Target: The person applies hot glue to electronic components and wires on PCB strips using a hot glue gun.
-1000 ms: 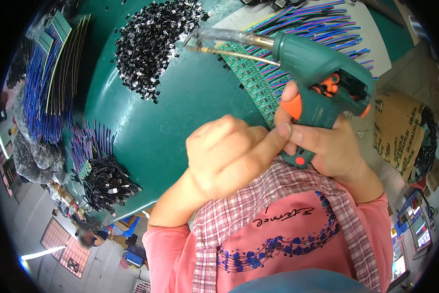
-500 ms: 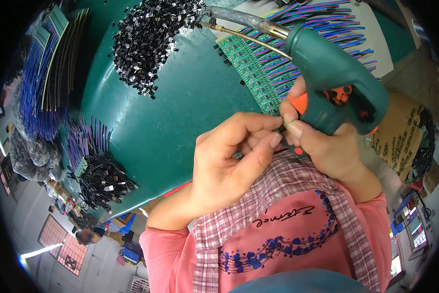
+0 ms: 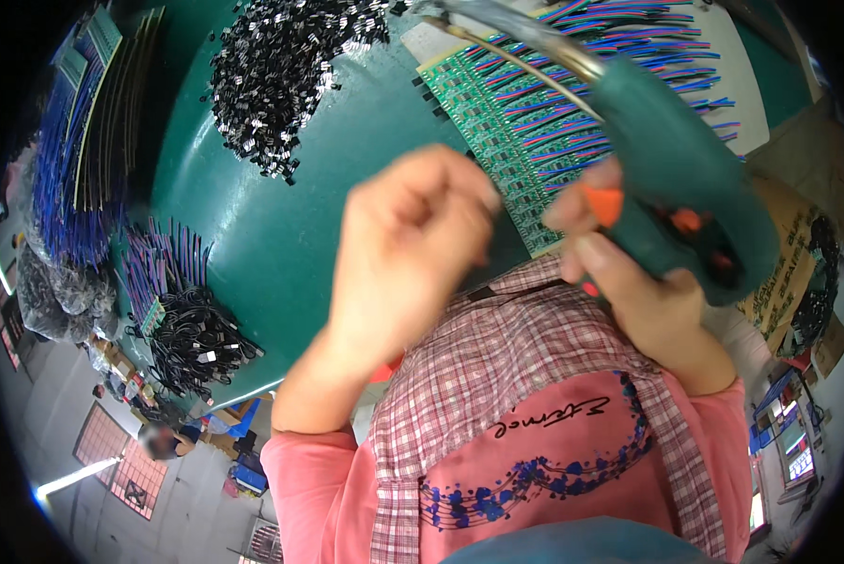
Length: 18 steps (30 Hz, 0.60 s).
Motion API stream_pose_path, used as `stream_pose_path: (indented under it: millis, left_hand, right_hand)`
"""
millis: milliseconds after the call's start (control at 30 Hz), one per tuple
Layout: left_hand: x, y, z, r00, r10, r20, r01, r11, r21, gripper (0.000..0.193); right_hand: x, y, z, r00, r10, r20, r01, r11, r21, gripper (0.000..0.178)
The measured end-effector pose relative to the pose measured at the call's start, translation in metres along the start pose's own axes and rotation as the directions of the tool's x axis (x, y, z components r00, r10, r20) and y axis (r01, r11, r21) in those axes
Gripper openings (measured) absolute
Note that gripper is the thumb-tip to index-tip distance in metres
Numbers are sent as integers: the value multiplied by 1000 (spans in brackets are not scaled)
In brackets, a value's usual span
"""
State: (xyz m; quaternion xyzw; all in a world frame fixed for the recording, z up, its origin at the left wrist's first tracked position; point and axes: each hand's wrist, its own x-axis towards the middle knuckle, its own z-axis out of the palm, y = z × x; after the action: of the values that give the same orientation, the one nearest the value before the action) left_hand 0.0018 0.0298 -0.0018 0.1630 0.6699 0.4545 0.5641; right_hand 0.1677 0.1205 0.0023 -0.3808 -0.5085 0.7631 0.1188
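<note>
My right hand [image 3: 643, 273] is wrapped round the handle of a green soldering gun [image 3: 685, 160] with an orange trigger. The gun's metal barrel and thin feed tube point to the upper left, toward a heap of small black connectors [image 3: 272, 85]. To the left, my left hand [image 3: 413, 240] hovers above the green table, smeared by motion. Its fingers are curled together, and whatever they may hold is hidden. Between and beyond the hands lies a panel of green circuit boards [image 3: 492, 141], with red, blue and black wires [image 3: 619, 66] running off its right side.
A bundle of boards with long blue wires [image 3: 74, 179] stands at the far left of the green table [image 3: 347, 155]. Nearer are black cables [image 3: 201, 348] and a small wired board piece. A cardboard box [image 3: 784, 263] with black parts stands at right. A person [image 3: 164, 440] is in the background.
My hands, together before, have moved apart. The left has gone up and left with its fingers curled in; the right has shifted right with the soldering gun.
</note>
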Motion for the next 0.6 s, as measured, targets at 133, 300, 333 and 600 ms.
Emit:
stream_pose_path:
  millis: [133,300,333,600]
  left_hand:
    - [38,-6,-20,996,-40,-86,49,994,100,13]
    - [43,-5,-23,994,-63,-90,75,987,142,16]
    - [44,-5,-22,994,-70,-86,83,985,150,16]
    - [46,-2,-20,992,-69,-103,87,979,183,16]
  right_hand:
    - [-20,4,-33,991,65,118,-40,979,-200,37]
    - [-29,17,-43,992,54,111,1,897,-442,16]
    - [-29,20,-45,987,9,158,80,831,-551,12]
    - [-30,33,-49,995,-59,83,97,813,-574,10]
